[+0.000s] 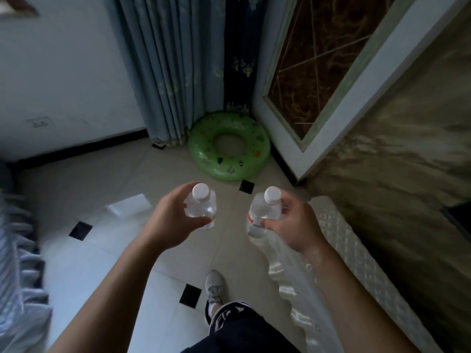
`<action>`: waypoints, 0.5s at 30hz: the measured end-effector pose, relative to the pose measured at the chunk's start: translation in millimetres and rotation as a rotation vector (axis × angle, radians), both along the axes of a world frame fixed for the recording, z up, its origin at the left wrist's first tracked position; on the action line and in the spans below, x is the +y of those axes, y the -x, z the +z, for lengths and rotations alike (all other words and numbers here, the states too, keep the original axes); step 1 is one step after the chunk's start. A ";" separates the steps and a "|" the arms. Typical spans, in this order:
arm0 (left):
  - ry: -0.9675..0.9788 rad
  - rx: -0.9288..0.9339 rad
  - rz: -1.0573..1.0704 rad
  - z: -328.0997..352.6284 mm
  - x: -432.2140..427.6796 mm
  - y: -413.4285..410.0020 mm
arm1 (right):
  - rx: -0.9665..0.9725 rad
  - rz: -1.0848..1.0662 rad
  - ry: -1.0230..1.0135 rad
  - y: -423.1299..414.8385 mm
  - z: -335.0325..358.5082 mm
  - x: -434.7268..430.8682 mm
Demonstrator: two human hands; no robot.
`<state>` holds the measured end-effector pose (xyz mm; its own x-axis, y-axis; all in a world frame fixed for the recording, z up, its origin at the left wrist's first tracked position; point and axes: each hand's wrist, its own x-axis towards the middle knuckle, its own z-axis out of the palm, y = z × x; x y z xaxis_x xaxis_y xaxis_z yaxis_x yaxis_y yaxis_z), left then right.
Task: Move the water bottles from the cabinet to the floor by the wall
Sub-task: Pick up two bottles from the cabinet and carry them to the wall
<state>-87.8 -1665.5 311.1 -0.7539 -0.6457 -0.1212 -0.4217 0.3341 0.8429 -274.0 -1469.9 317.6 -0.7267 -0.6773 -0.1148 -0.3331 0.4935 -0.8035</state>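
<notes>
I hold two clear water bottles with white caps above the tiled floor. My left hand [169,220] is wrapped around the left bottle [202,207], which stands upright in my grip. My right hand [293,222] grips the right bottle [262,212], which has a red and white label and tilts a little to the left. Both bottles hang at about waist height, well above the floor [107,189]. The white wall [63,80] with a dark skirting board runs along the far left.
A green inflatable swim ring [229,146] lies in the corner ahead, by blue-grey curtains [165,72]. A cabinet with a scalloped lace-covered top [339,250] runs along my right. A white-framed marble panel [331,72] stands at the right. Bedding [17,250] hangs at the left. My shoe [214,286] is below.
</notes>
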 end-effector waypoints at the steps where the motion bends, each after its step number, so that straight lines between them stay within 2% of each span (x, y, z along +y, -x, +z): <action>1: 0.001 -0.004 0.015 -0.5 -16.2 2.0 | -0.011 0.017 -0.008 4.6 -0.5 -17.8; 8: 0.024 -0.002 0.075 -8.4 -111.5 11.4 | 0.005 0.081 -0.018 25.2 -3.4 -125.4; 15: -0.017 0.035 0.078 -12.0 -206.7 -6.7 | 0.034 0.108 -0.011 9.6 3.4 -224.0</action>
<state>-81.2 -1872.1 299.1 -0.7051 -0.7009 -0.1071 -0.4162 0.2869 0.8628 -283.6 -1693.9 321.1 -0.6531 -0.7508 -0.0993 -0.4119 0.4622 -0.7853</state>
